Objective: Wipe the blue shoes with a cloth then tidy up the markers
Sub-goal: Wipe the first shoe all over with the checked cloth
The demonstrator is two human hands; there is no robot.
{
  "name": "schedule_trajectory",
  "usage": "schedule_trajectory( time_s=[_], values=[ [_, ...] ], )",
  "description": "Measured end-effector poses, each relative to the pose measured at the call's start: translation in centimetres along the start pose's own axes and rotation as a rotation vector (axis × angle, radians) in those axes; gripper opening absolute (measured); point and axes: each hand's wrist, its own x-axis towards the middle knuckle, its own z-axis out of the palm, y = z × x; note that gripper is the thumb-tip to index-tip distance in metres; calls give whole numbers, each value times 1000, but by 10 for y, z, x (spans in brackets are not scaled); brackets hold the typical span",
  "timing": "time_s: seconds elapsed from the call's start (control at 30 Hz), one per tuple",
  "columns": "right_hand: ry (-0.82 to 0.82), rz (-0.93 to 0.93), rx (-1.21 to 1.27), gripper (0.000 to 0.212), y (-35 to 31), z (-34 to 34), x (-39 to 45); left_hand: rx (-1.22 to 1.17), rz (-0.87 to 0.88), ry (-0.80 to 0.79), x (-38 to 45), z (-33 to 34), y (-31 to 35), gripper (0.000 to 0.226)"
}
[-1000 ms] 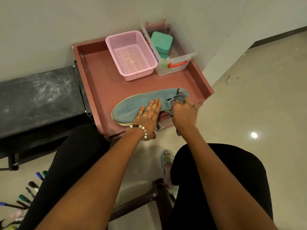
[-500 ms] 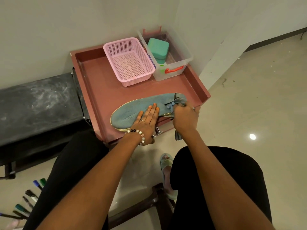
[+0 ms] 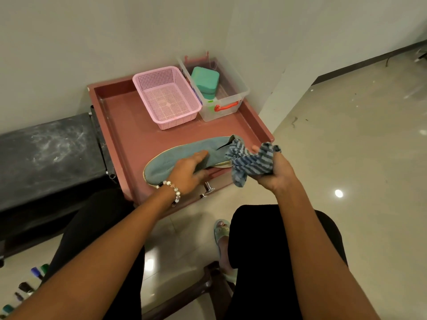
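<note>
A blue knitted shoe [image 3: 175, 158] with a pale sole lies on its side along the front edge of the reddish-brown tray table [image 3: 129, 125]. My left hand [image 3: 188, 173] grips its middle, fingers over the upper and thumb under the sole edge. My right hand [image 3: 275, 173] holds a bunched blue striped cloth [image 3: 250, 161] just right of the shoe's heel, lifted off it. Several markers [image 3: 25, 285] lie on the floor at the bottom left, partly cut off by the frame.
A pink mesh basket [image 3: 167, 97] and a clear plastic box [image 3: 221, 93] holding a teal case stand at the tray's back. A dark bench [image 3: 46, 148] lies to the left. My knees and a sandalled foot [image 3: 221, 232] are below, over a wooden stool.
My right hand has pulled the cloth away from the shoe's heel to the right and turned it up. My left hand shifted from pressing flat to gripping the shoe's side.
</note>
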Motion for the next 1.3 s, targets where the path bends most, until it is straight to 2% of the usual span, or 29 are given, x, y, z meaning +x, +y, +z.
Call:
schedule_trajectory(
  time_s=[0.03,0.07,0.2,0.27,0.33,0.37,0.43,0.53,0.63,0.73,0.8,0.87,0.97,1.07,1.13,1.2,1.3],
  values=[
    [-45,15,27,12,5,3,-5,-173,-50,53,-1,-4,9,61],
    [-85,21,32,18,10,6,-8,-386,-103,73,-3,-8,18,61],
    [-272,26,40,28,26,19,-14,-1090,-368,-14,-18,-26,50,56],
    [-358,-53,-35,28,29,25,-16,-1298,-424,-72,-27,-30,57,32],
    [-394,-194,-154,26,32,30,-21,-1379,-421,14,-33,-31,56,22],
    [-385,-256,-203,23,34,32,-22,-1385,-427,81,-33,-31,54,27],
    [-263,-343,-308,17,38,33,-24,-1335,-432,202,-32,-35,48,34],
    [-44,-302,-406,10,42,30,-26,-1246,-446,292,-30,-40,41,34],
    [-115,-242,-584,41,38,22,-25,-1178,-488,357,-29,-43,38,34],
    [-306,-341,-1071,71,39,24,-21,-1149,-492,376,-28,-42,40,39],
    [-307,-414,-1332,91,49,30,-17,-1119,-488,384,-29,-39,43,35],
    [-383,-374,-1292,99,60,37,-18,-1146,-489,392,-30,-35,46,31],
    [-446,-379,-1221,87,70,43,-15,-1155,-501,397,-29,-34,44,31],
    [-477,-329,-1087,70,73,43,-16,-1132,-541,375,-26,-41,39,54],
    [-441,-325,-934,48,73,44,-16,-1167,-551,333,-24,-46,37,63],
    [-369,-332,-772,36,72,48,-19,-1205,-515,290,-22,-53,36,63],
    [-311,-214,-551,26,65,49,-21,-1030,-343,194,-22,-61,31,72]
  ],
)
